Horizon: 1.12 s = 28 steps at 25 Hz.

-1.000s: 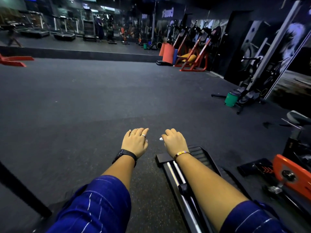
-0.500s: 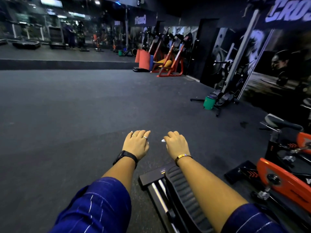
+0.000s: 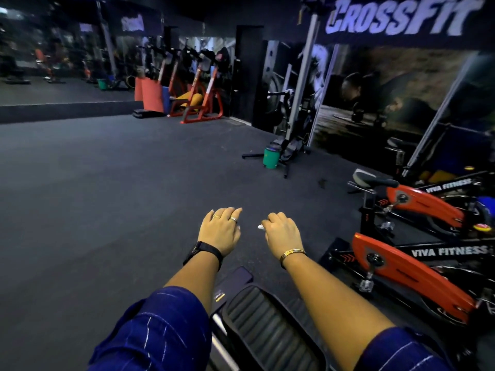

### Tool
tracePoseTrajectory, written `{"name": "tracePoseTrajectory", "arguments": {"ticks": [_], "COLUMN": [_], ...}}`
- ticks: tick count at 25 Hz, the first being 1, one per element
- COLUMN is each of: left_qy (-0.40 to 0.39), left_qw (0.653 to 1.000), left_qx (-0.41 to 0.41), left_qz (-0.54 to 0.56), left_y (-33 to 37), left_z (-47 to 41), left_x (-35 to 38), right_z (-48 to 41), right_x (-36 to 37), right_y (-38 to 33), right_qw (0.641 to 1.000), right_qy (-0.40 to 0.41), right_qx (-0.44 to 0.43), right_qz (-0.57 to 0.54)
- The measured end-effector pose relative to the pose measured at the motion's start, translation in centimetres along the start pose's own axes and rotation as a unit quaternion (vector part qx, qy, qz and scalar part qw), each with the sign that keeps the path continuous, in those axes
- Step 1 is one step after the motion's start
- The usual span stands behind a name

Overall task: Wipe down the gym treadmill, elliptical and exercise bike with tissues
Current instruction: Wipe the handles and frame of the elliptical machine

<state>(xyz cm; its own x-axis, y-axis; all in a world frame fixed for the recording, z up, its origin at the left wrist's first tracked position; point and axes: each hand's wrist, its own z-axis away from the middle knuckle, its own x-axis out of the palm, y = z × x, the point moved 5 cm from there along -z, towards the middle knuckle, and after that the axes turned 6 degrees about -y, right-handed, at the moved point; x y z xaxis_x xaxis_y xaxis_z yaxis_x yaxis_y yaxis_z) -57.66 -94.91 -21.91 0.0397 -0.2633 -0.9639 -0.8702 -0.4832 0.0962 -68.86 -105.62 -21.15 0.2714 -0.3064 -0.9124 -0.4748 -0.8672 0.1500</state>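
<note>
Both hands are stretched forward, palms down, in the air above the gym floor and clear of the machines.
The left hand (image 3: 221, 231), with rings and a black watch at the wrist, has loosely bent fingers and grasps nothing visible. The right hand (image 3: 282, 232), with a gold bracelet at the wrist, has its fingers curled under. A small white speck shows at its thumb side, and whether it grips anything cannot be told. The ribbed elliptical pedal (image 3: 267, 330) lies untouched below, between the forearms. The nearer exercise bike (image 3: 409, 271), orange and marked VIVA FITNESS, stands to the right, with a second exercise bike (image 3: 423, 204) behind it. The floor (image 3: 107, 196) is dark rubber. A green bin (image 3: 270, 158) stands near the mural wall under a CrossFit sign (image 3: 401, 17), and orange frames (image 3: 201, 103) stand at the far end.
</note>
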Motion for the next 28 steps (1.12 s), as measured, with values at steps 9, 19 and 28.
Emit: {"name": "tracePoseTrajectory", "arguments": {"ticks": [9, 19, 28], "left_qy": [-0.010, 0.006, 0.073], "left_qw": [0.982, 0.912, 0.761], "left_qx": [0.184, 0.391, 0.598], "left_qz": [0.046, 0.124, 0.242], "left_y": [4.2, 12.1, 27.3], "left_z": [-12.0, -18.4, -9.1], "left_x": [3.6, 4.0, -0.8], "right_z": [-2.8, 1.9, 16.2], "right_x": [2.9, -1.3, -10.0], "right_y": [8.0, 12.6, 12.3], "right_qw": [0.984, 0.905, 0.808], "right_qy": [-0.022, -0.005, -0.008], "right_qx": [0.178, 0.410, 0.541], "right_qz": [0.014, 0.116, 0.235]}}
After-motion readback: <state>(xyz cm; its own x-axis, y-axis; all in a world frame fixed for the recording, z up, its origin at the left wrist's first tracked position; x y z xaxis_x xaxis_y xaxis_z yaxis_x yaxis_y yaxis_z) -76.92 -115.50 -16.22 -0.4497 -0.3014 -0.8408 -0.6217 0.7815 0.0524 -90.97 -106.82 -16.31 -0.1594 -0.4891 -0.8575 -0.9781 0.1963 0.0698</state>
